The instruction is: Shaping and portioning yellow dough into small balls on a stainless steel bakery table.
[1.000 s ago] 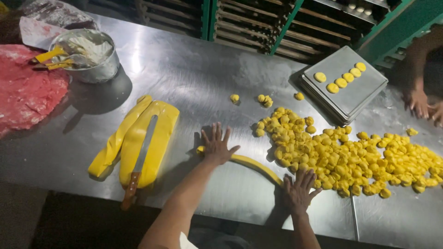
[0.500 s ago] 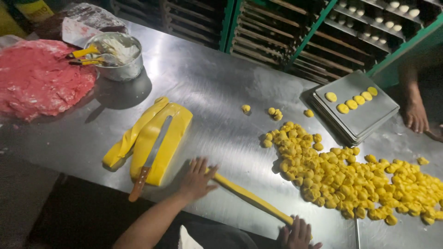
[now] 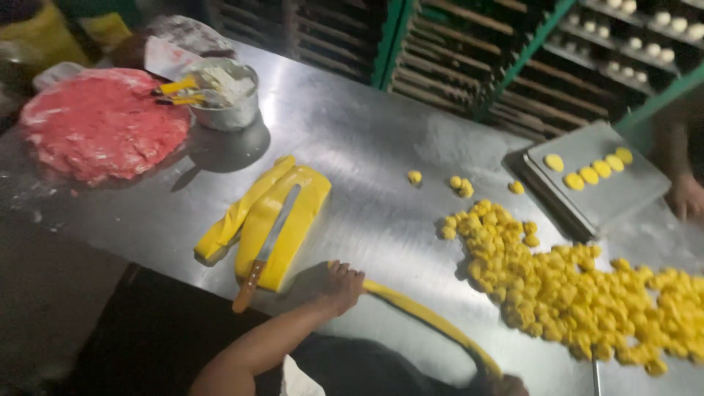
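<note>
While lying across the near edge of the steel table (image 3: 367, 154), stretching as a long thin yellow dough rope (image 3: 433, 319) from left hand (image 3: 342, 286) to right hand (image 3: 510, 384). Pressing down on the rope's left end with the left hand, fingers curled over it, palm down. Showing only as a sliver at the bottom frame edge, the right hand, at the rope's far end; cannot tell whether open or closed. Appearing smooth, slightly flattened, bright yellow, bowing gently toward the near edge.

Packages and labels: lying at the far left corner, a crumpled clear plastic wrap (image 3: 187, 33), nothing legible on it; sitting further left, a blurred yellow bag (image 3: 44, 40).

Lying just left of the left hand, folded yellow dough strips (image 3: 282, 213) with a wooden-handled knife (image 3: 264, 253) resting on top, blade pointing away. Spreading right of the rope, a heap of small yellow dough pieces (image 3: 579, 293), a few strays beyond it. Holding five flattened yellow pieces in a row, a grey tray (image 3: 616, 194) at far right. Touching the table beside the tray, another person's hand (image 3: 686, 198). Sitting at far left, a red dough mass (image 3: 103, 125) and a metal bowl (image 3: 231, 106) with yellow-handled tools.
</note>
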